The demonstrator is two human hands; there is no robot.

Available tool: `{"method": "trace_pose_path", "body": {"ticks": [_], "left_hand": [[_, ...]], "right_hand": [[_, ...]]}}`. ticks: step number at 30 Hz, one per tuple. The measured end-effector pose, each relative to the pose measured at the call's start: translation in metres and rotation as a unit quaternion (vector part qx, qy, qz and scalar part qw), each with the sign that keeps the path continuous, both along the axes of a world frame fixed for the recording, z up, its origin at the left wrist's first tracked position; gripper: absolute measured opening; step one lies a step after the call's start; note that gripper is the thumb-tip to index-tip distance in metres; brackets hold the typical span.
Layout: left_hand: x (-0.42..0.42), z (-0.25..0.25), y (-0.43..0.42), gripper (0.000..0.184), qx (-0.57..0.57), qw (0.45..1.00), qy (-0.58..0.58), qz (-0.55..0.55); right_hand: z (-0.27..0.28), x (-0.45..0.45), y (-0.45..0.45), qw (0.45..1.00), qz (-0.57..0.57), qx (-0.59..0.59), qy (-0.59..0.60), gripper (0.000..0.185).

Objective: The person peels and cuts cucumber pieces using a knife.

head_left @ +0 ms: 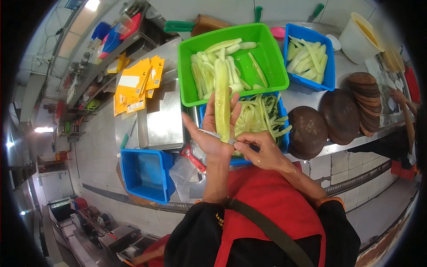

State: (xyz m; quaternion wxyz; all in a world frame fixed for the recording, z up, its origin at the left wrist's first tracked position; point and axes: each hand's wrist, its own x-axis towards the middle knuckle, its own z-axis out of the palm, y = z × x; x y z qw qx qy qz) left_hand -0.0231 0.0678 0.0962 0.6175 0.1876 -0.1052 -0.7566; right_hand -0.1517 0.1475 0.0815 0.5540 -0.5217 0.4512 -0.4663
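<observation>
A long, pale green peeled cucumber (222, 98) lies lengthwise along the upturned palm of my left hand (209, 138). The fingers support it from behind, and the thumb sticks out to the left. My right hand (262, 149) grips a small knife (210, 133), its blade crossing the lower end of the cucumber, close to the left palm. Part of the knife is hidden by the fingers and cucumber. Beneath the hands, a blue tub (285, 141) holds green peels and pale strips (249, 118). Beyond it stands a green tub (276, 84) with several peeled cucumber pieces (204, 73).
More pale pieces fill a blue tub (330, 66) at the back right. Round dark wooden boards (307, 132) lie on the right. Yellow packets (135, 84), a metal tray (165, 120) and another blue tub (147, 175) are on the left. A co-worker's hand (397, 95) appears far right.
</observation>
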Motion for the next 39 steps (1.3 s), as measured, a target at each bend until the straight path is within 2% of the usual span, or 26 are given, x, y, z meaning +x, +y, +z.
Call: {"method": "trace_pose_path", "body": {"ticks": [2, 3, 7, 9, 10, 12, 13, 15, 16, 17, 18, 21, 22, 24, 26, 28, 30, 31, 39], "left_hand": [[0.008, -0.005, -0.01, 0.078, 0.061, 0.98, 0.14, -0.13], [0.007, -0.008, -0.013, 0.055, 0.065, 0.985, 0.074, -0.139], [0.009, -0.025, -0.02, 0.047, 0.039, 0.977, 0.1, -0.183], [0.011, -0.032, -0.02, 0.045, 0.027, 0.988, 0.016, -0.153], [0.011, -0.035, -0.019, 0.045, 0.03, 0.988, 0.017, -0.151], [0.006, -0.039, -0.015, 0.046, 0.014, 0.97, -0.231, -0.08], [0.001, -0.035, -0.007, 0.047, 0.025, 0.955, -0.293, -0.046], [0.006, -0.042, 0.001, 0.048, -0.014, 0.943, -0.329, -0.036], [0.01, -0.048, 0.007, 0.048, -0.051, 0.929, -0.367, -0.023], [0.021, -0.054, 0.01, 0.048, -0.109, 0.9, -0.421, -0.037], [0.023, -0.051, 0.014, 0.048, -0.106, 0.9, -0.421, -0.035], [0.027, -0.039, 0.018, 0.039, -0.11, 0.861, -0.493, -0.055], [0.026, -0.034, 0.019, 0.039, -0.107, 0.862, -0.492, -0.054], [0.022, -0.019, 0.019, 0.029, -0.01, 0.938, -0.343, -0.053], [0.021, -0.015, 0.018, 0.034, -0.014, 0.938, -0.339, -0.064], [0.014, 0.0, 0.018, 0.041, 0.004, 0.969, -0.238, -0.069], [0.01, 0.002, 0.018, 0.047, -0.008, 0.973, -0.216, -0.079], [0.008, 0.003, 0.018, 0.047, -0.034, 0.978, -0.19, -0.079], [0.004, 0.014, 0.021, 0.045, -0.073, 0.987, -0.119, -0.074]], "right_hand": [[0.003, -0.001, 0.002, 0.999, 0.022, 0.001, -0.027, 0.019], [0.003, -0.001, 0.003, 0.999, 0.021, 0.001, -0.027, 0.019], [0.006, -0.002, 0.008, 0.998, 0.038, 0.022, -0.043, 0.02], [0.012, 0.0, 0.015, 0.998, 0.033, 0.018, -0.044, 0.019], [0.019, 0.0, 0.02, 0.998, 0.061, -0.013, -0.025, 0.019], [0.026, 0.002, 0.024, 0.995, 0.092, -0.043, -0.007, 0.018], [0.028, 0.002, 0.023, 0.996, 0.078, -0.036, -0.002, 0.018], [0.025, -0.003, 0.019, 0.999, 0.019, -0.041, 0.014, 0.018], [0.02, -0.005, 0.017, 0.999, 0.019, -0.037, 0.013, 0.018], [0.015, -0.007, 0.013, 0.999, -0.039, 0.001, -0.026, 0.018], [0.012, -0.009, 0.009, 0.993, -0.095, 0.038, -0.064, 0.019], [0.011, -0.017, 0.005, 0.991, -0.111, 0.056, -0.048, 0.019], [0.01, -0.016, 0.005, 0.989, -0.13, 0.048, -0.044, 0.019], [0.009, -0.013, 0.007, 0.99, -0.131, 0.041, -0.027, 0.018], [0.016, -0.006, 0.008, 0.989, -0.142, -0.006, 0.032, 0.018], [0.023, -0.004, 0.01, 0.989, -0.133, 0.002, 0.061, 0.021], [0.023, 0.002, 0.011, 0.972, -0.171, -0.105, 0.126, 0.024], [0.014, 0.006, 0.008, 0.948, -0.206, -0.194, 0.144, 0.026], [0.007, 0.007, 0.011, 0.914, -0.229, -0.238, 0.235, 0.035]]}}
